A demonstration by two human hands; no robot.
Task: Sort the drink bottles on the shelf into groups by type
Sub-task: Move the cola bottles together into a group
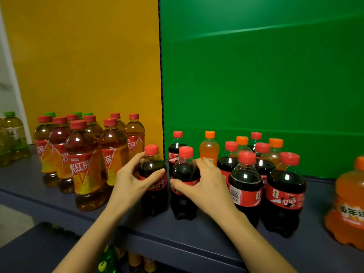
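While my left hand [134, 178] and right hand [204, 184] each clasp a cola bottle [152, 174], another cola bottle [184, 174], they probably feel heavy, slick, rigid; mid-label grips suit.

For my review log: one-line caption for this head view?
Left hand and right hand each grip a cola bottle on the shelf.

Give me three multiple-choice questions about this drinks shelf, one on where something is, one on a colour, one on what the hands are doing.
1. Where do the iced tea bottles stand?
A. before the yellow panel
B. before the green panel
C. on the floor

2. What colour is the cap of the cola bottle in the left hand?
A. green
B. red
C. white

3. What is the right hand doing?
A. hanging free
B. pointing
C. gripping a second cola bottle

Answers: 1 A, they stand left, against the yellow panel. 2 B, its cap is red. 3 C, its fingers wrap the label.
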